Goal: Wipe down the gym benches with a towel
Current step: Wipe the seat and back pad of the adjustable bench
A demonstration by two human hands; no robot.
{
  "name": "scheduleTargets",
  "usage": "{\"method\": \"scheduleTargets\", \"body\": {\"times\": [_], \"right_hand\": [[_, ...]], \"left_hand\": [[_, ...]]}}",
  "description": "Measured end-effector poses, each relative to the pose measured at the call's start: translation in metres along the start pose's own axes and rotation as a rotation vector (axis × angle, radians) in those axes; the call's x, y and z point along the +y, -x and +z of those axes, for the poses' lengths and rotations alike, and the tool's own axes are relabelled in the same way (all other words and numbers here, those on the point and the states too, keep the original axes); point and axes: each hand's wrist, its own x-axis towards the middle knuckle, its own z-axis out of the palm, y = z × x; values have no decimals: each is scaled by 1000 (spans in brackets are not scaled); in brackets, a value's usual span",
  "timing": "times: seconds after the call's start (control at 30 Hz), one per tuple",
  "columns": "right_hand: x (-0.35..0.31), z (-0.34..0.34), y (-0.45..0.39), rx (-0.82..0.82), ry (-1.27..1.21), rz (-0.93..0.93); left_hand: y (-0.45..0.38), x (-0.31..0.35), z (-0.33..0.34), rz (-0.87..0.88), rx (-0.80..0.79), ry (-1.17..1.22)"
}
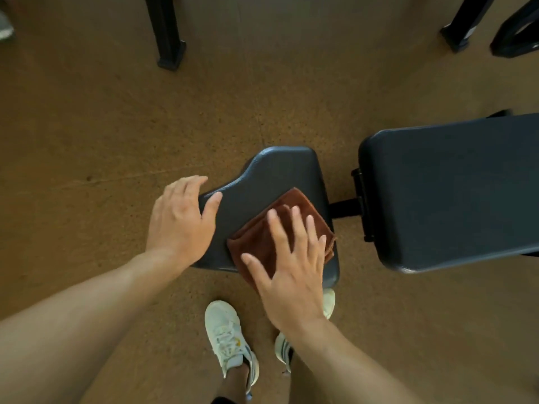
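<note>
A folded brown towel (pixel 294 211) lies on the black padded seat (pixel 280 173) of a gym bench. My right hand (pixel 291 263) presses flat on the towel with its fingers spread and straight. My left hand (pixel 180 220) rests on the narrow left end of the seat, thumb on top and fingers over the edge. To the right, across a gap with a black hinge bracket (pixel 360 202), lies the long back pad (pixel 455 191) of the same bench.
Brown speckled floor surrounds the bench. Black equipment legs stand at the top left (pixel 167 33) and top right (pixel 466 24). My two white sneakers (pixel 227 336) stand just below the seat.
</note>
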Motion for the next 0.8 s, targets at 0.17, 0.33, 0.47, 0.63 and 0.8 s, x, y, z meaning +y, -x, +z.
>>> {"method": "scheduleTargets", "body": {"times": [0.17,0.33,0.47,0.63,0.8], "right_hand": [[6,12,-43,-65,26,102],[8,-17,-141,16,-67,261],[-10,-12,-138,58,-63,282],[-34,25,-33,-17,-4,-93],[-20,7,-81,-42,72,-264]], "left_hand": [[2,-8,21,-247,154,339],[1,-12,24,-222,217,412],[1,-11,23,-215,248,435],[1,-14,25,-222,247,521],[2,-18,31,-310,322,581]]}}
